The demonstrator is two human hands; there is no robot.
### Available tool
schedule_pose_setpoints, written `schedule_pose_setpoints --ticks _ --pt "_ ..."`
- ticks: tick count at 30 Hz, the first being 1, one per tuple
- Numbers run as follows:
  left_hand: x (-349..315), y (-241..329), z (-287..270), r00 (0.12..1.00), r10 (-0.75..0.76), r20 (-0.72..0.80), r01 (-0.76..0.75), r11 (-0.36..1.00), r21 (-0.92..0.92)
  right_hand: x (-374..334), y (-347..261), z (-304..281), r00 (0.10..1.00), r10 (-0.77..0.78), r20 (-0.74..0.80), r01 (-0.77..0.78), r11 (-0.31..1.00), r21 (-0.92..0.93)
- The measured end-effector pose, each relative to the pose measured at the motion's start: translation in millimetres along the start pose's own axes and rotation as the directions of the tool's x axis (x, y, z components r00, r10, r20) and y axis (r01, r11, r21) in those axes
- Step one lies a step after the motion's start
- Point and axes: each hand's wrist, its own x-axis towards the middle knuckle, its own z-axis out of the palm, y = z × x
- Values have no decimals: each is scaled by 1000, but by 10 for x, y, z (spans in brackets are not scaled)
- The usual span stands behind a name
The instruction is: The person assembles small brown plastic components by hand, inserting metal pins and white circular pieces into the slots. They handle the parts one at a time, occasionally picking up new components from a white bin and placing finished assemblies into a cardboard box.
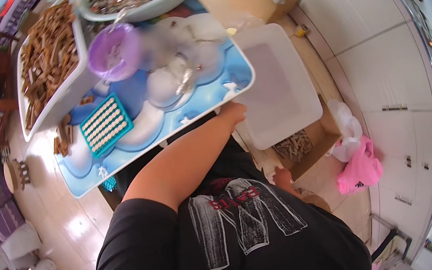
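Note:
My left forearm reaches across to the right, and my left hand (pixel 232 113) is closed at the left edge of a translucent white plastic tub (pixel 276 78). The fingers on its far side are hidden. Below the tub lies an open cardboard box (pixel 317 156) with many small grey-brown pieces (pixel 292 147) in it. My right hand (pixel 282 177) is low, beside the box's near left corner; whether it grips the box cannot be made out. To the left, on a blue cloud-patterned table (pixel 169 122), sits a teal tray (pixel 129 124) with rows of small white pieces.
A white bin (pixel 62 105) of brown sticks, a purple basket (pixel 97 52) and a pale green basin (pixel 144 12) of silvery strips crowd the table's far side. Another cardboard box (pixel 240 0) stands beyond the tub. Pink (pixel 361 169) and white bags (pixel 346 129) lie by cabinets (pixel 379 71).

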Motion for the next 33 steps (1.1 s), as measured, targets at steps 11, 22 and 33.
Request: schedule_pose_setpoints --ticks 11,22,33 --pt "-597 134 -211 919 279 278 -377 825 420 -79 -444 -1580 951 156 266 -124 -597 792" --pt "-2168 89 -1555 766 368 527 -385 919 -82 268 -903 -2260 934 344 97 -22 -214 976" --pt "-2232 580 -1547 365 925 108 -794 248 554 214 -827 -2944 475 460 -750 464 593 658"
